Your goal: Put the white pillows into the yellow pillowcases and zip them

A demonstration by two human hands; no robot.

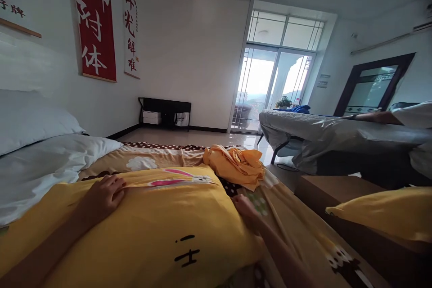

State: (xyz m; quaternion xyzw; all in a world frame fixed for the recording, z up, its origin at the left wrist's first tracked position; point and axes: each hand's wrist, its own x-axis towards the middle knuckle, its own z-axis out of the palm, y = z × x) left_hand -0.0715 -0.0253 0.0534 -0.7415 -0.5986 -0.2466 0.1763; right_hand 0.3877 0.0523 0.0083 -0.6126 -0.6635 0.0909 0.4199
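Note:
A plump yellow pillow (151,220) with a pink-eared rabbit print and black lettering lies in front of me on the patterned bed sheet (280,216). On the pillow's upper left part rests my left hand (104,195), its fingers curled in against the cover. My right hand (245,207) is at the pillow's far right corner, closed on the edge, with its fingertips partly hidden. Just beyond that corner lies a crumpled orange-yellow cloth (236,164).
White pillows (57,153) lie at the left. Right of the bed, another yellow pillow (388,211) sits on a brown cardboard box (324,186). A plastic-covered table (320,128) stands behind, with another person's arm (378,117) on it. A low black rack (165,108) stands by the wall.

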